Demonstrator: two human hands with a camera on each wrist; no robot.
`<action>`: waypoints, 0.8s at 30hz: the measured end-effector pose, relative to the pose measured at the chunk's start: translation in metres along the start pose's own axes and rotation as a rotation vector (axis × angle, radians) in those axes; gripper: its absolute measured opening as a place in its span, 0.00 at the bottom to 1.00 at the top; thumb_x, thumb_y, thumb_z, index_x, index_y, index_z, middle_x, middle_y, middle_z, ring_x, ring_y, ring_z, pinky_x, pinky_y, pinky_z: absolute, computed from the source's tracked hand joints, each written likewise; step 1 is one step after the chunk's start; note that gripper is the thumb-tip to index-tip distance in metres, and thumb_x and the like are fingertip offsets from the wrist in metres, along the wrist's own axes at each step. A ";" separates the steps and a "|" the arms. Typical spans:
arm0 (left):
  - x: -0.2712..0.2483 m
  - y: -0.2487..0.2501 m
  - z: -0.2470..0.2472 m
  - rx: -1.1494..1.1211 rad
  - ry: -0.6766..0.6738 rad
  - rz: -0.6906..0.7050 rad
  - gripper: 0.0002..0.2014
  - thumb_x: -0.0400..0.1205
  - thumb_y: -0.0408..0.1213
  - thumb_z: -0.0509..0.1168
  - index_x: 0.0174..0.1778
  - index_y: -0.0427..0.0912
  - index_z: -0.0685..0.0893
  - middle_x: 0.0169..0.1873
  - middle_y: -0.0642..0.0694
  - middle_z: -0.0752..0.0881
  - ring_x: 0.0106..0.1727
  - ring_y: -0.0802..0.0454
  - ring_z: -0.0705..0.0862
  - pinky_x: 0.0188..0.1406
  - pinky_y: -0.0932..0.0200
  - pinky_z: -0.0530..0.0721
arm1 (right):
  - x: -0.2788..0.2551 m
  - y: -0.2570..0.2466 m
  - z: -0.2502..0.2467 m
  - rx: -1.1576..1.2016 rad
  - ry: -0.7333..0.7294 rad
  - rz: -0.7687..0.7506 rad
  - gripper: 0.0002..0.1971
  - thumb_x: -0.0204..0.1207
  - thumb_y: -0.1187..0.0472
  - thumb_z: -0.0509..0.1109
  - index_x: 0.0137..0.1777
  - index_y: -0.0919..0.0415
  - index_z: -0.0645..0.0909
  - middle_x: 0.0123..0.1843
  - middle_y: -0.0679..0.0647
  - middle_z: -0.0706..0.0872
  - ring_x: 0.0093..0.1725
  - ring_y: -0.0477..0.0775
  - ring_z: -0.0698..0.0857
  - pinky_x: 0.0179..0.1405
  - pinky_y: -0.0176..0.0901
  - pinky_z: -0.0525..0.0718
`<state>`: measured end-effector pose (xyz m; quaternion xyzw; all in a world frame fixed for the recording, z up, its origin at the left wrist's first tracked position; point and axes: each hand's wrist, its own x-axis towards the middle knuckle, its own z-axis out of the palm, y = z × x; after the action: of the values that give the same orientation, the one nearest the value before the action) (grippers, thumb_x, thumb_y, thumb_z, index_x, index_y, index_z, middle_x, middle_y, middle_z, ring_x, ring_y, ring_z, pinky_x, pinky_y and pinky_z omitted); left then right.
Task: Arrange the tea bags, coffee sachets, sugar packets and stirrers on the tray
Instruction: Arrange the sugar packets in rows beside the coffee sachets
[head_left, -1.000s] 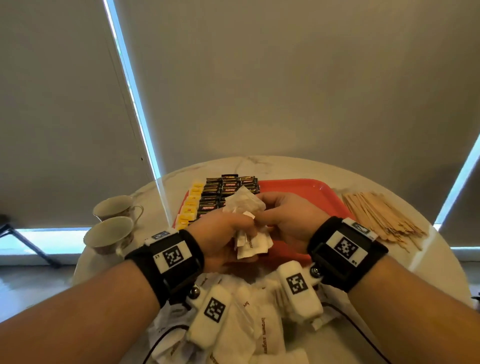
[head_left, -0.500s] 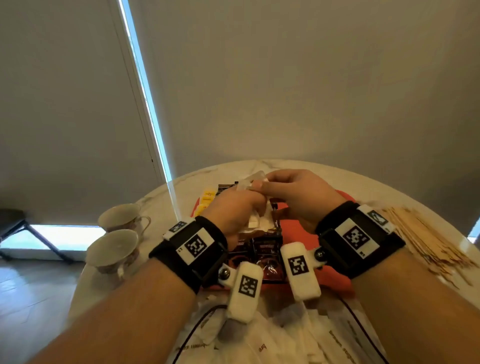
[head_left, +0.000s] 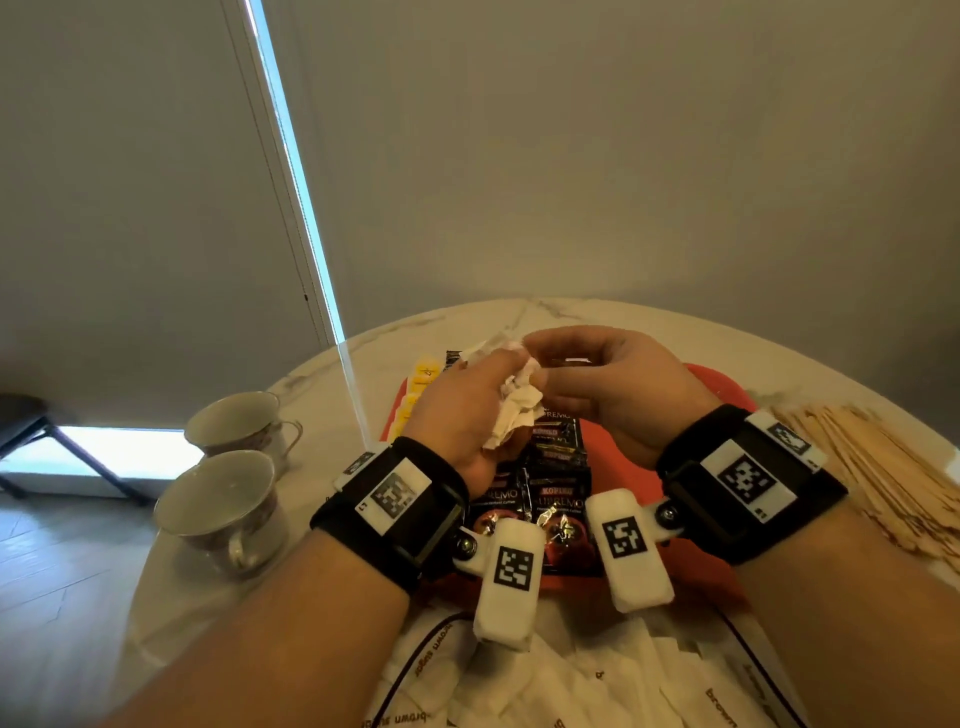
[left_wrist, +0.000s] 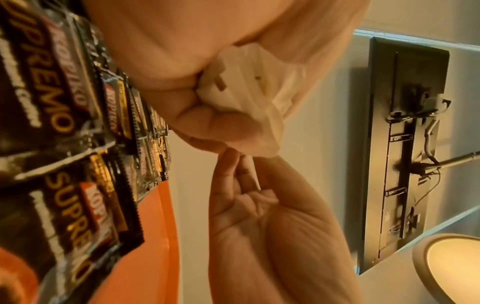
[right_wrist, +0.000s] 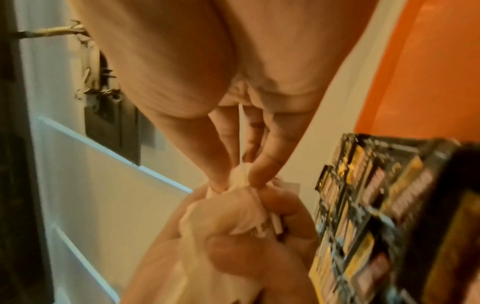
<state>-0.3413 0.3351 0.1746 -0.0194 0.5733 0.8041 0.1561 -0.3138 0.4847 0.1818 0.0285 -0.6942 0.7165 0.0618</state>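
My left hand (head_left: 467, 410) grips a crumpled bunch of white sugar packets (head_left: 517, 410) above the red tray (head_left: 613, 457). My right hand (head_left: 597, 384) pinches the top of one packet in that bunch between thumb and fingers (right_wrist: 262, 172). The left wrist view shows the left hand (left_wrist: 207, 123) curled round the packets (left_wrist: 246, 92). Below both hands, black coffee sachets (head_left: 556, 499) lie in rows on the tray. Yellow tea bags (head_left: 423, 371) line the tray's left side. Wooden stirrers (head_left: 883, 467) lie heaped on the table to the right.
Two teacups (head_left: 223, 509) (head_left: 239, 421) stand at the table's left edge. More loose white sugar packets (head_left: 571, 686) are piled at the near edge, under my wrists. The round marble table (head_left: 519, 317) ends close behind the tray.
Both hands have moved away from me, from over the near pile of packets to above the tray's coffee sachets. They still hold the white packets between them.
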 end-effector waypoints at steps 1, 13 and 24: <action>0.001 0.000 -0.002 -0.026 0.020 0.015 0.07 0.86 0.40 0.70 0.55 0.42 0.89 0.36 0.43 0.91 0.28 0.52 0.86 0.18 0.64 0.77 | -0.001 0.000 0.000 0.059 0.022 0.019 0.14 0.72 0.72 0.79 0.57 0.65 0.87 0.56 0.62 0.90 0.49 0.57 0.93 0.47 0.45 0.91; -0.003 -0.011 -0.007 -0.076 -0.303 0.139 0.23 0.81 0.29 0.75 0.71 0.28 0.80 0.62 0.28 0.89 0.60 0.32 0.91 0.45 0.45 0.92 | -0.014 0.009 0.009 -0.068 -0.026 0.136 0.09 0.77 0.69 0.76 0.56 0.65 0.85 0.44 0.58 0.89 0.35 0.51 0.87 0.38 0.49 0.89; 0.012 -0.014 -0.014 -0.180 -0.083 0.120 0.13 0.87 0.29 0.69 0.66 0.28 0.85 0.57 0.27 0.91 0.57 0.29 0.92 0.54 0.34 0.91 | -0.015 0.009 0.001 0.258 0.043 0.176 0.07 0.82 0.66 0.72 0.59 0.62 0.83 0.48 0.60 0.93 0.41 0.57 0.93 0.30 0.44 0.91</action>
<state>-0.3512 0.3289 0.1539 0.0342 0.4920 0.8603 0.1289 -0.3006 0.4823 0.1713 -0.0400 -0.5946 0.8030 0.0095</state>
